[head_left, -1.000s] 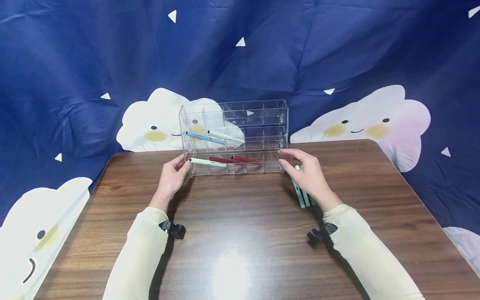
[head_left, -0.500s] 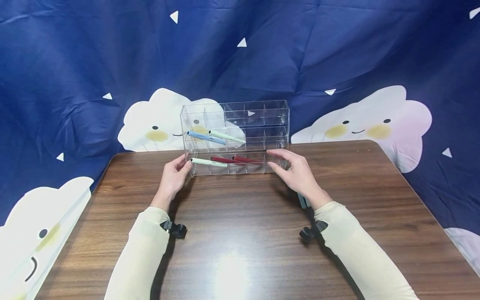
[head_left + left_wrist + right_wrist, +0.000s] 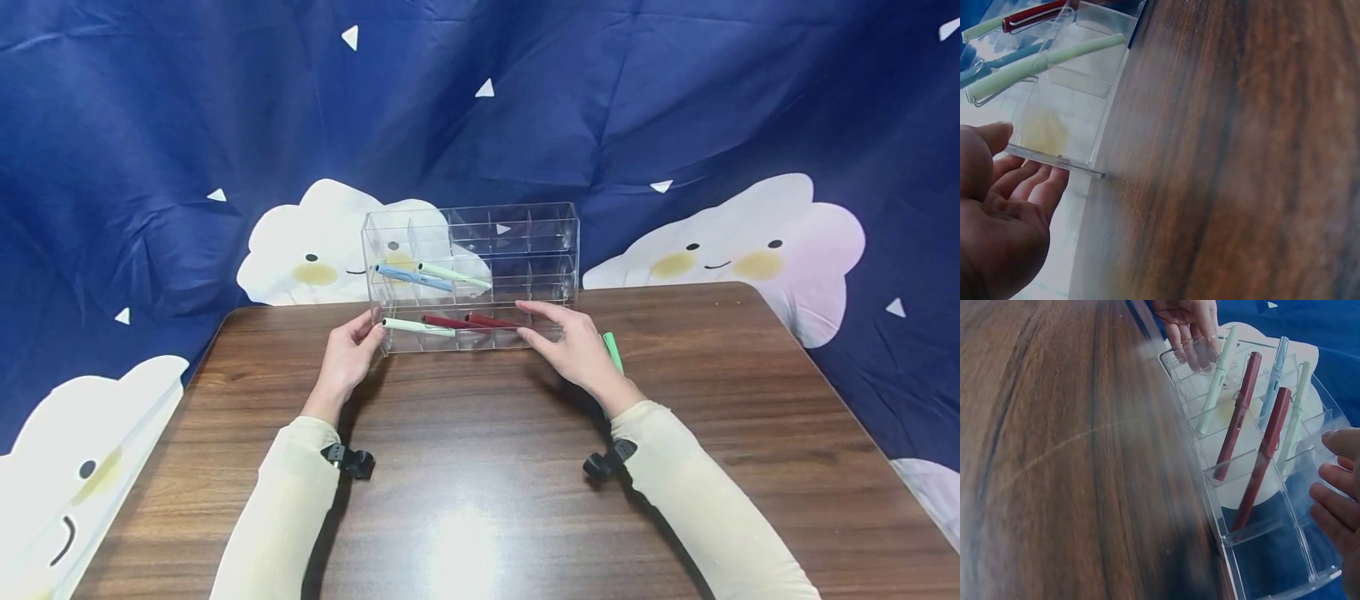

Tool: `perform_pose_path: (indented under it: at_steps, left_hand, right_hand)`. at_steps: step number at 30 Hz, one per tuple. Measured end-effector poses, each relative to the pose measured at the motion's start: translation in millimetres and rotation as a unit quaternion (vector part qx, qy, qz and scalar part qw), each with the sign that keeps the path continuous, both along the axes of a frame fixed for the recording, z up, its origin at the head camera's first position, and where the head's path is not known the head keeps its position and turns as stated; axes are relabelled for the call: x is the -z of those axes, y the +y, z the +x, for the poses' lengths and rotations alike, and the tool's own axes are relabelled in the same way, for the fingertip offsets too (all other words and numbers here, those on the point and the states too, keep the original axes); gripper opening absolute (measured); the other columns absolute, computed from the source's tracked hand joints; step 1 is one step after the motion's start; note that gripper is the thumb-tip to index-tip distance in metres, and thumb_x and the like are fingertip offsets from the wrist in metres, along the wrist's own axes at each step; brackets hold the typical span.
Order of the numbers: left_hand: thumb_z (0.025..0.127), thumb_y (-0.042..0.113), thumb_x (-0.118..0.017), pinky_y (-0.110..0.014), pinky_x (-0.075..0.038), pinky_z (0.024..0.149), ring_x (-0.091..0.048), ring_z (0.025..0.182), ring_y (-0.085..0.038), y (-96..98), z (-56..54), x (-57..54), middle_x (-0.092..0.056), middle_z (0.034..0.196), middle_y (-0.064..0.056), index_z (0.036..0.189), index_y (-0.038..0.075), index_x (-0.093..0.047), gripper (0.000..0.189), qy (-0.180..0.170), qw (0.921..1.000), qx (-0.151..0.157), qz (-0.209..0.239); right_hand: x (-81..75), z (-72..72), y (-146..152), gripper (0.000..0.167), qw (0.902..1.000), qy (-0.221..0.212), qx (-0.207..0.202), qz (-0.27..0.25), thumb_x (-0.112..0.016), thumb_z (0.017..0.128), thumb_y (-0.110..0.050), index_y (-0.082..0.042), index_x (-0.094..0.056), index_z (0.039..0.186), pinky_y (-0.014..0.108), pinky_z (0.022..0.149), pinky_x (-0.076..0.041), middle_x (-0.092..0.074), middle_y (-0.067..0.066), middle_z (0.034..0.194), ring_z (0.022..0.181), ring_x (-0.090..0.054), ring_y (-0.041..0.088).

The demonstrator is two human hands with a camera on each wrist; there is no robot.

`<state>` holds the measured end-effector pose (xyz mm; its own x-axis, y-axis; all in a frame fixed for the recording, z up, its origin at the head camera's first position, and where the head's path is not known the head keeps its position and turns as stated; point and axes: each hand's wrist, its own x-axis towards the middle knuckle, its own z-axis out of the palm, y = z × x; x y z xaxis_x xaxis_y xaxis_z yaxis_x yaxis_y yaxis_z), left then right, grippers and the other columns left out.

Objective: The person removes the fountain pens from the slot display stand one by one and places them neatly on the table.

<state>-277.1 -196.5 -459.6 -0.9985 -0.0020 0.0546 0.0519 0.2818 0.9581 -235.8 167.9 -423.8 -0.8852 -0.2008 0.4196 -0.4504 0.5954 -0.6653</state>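
A clear acrylic pen rack [image 3: 529, 268] with tiered compartments stands at the back of the table. My left hand [image 3: 347, 354] holds its left end, thumb and fingers on either side of the end panel [image 3: 1054, 159]. In the bottom tier lie a pale green pen [image 3: 414, 326] and two red pens [image 3: 442, 322], all slanting. A blue pen [image 3: 412, 277] and another pale green pen [image 3: 453, 276] lie one tier higher. At the lower right, my right hand [image 3: 576, 346] has thumb and forefinger spread, their tips overlapping the tail of the right-hand red pen [image 3: 1266, 453].
A bright green pen [image 3: 612, 352] lies on the wooden table [image 3: 480, 450] behind my right hand, which hides the other pens there. A blue curtain [image 3: 525, 125] with white clouds hangs directly behind the table. Black camera bands [image 3: 609, 460] sit at both wrists.
My right hand has moved left from the rack's right end toward the right-hand red pen, covering most of the loose pens. The left hand keeps holding the rack's left end.
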Motion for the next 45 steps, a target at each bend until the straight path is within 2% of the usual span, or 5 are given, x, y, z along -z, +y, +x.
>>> perform_pose_path:
  at_steps: [7,16,23,36,45]
  left_hand:
    - [0.110,0.008,-0.058,-0.003,-0.051,0.090,-0.063,0.138,-0.037,1.4,-0.5,1.0,-0.060,0.151,-0.026,0.156,-0.001,-0.052,0.047,0.002,1.0000,0.002,-0.001]
    - [0.110,0.009,-0.059,-0.005,-0.052,0.093,-0.062,0.140,-0.037,0.8,0.3,0.4,-0.059,0.153,-0.025,0.156,-0.001,-0.052,0.048,0.000,1.0000,0.003,0.004]
    - [0.110,0.011,-0.059,-0.008,-0.053,0.097,-0.062,0.140,-0.034,0.6,1.2,-1.1,-0.058,0.154,-0.023,0.157,0.000,-0.052,0.048,-0.002,1.0000,0.004,0.003]
    - [0.110,0.009,-0.060,-0.006,-0.053,0.095,-0.061,0.141,-0.036,-0.1,1.4,-0.2,-0.057,0.155,-0.024,0.157,-0.001,-0.051,0.048,-0.005,0.9999,0.003,0.015]
    - [0.110,0.008,-0.059,-0.007,-0.053,0.095,-0.061,0.141,-0.036,0.1,1.1,-0.7,-0.056,0.156,-0.024,0.157,-0.001,-0.051,0.049,-0.007,0.9999,0.003,0.013]
  right_hand:
    - [2.9,-3.3,-11,0.043,0.9999,-0.016,-0.004,0.006,-0.080,0.099,-0.020,-0.014,-0.072,0.141,0.053,0.112,-0.055,-0.075,0.009,0.140,0.133,-0.069,0.033]
    - [4.6,-7.4,-25,0.042,0.9997,-0.021,-0.012,0.007,-0.078,0.100,-0.019,-0.013,-0.072,0.141,0.048,0.084,-0.056,-0.076,0.013,0.136,0.084,-0.067,0.031]
    - [7.4,-13.2,-35,0.041,0.9997,-0.011,-0.014,0.014,-0.078,0.101,-0.021,-0.012,-0.072,0.140,0.049,0.097,-0.059,-0.075,0.013,0.138,0.109,-0.075,0.032]
    - [13.5,-17.2,-51,0.039,0.9995,-0.012,0.013,0.026,-0.079,0.100,-0.021,-0.011,-0.074,0.137,0.042,0.077,-0.058,-0.080,0.014,0.127,0.076,-0.067,0.022]
    - [18.1,-22.0,-57,0.032,0.9985,0.013,0.040,0.034,-0.080,0.099,-0.019,-0.010,-0.079,0.129,0.048,0.093,-0.062,-0.081,0.012,0.124,0.095,-0.079,0.029]
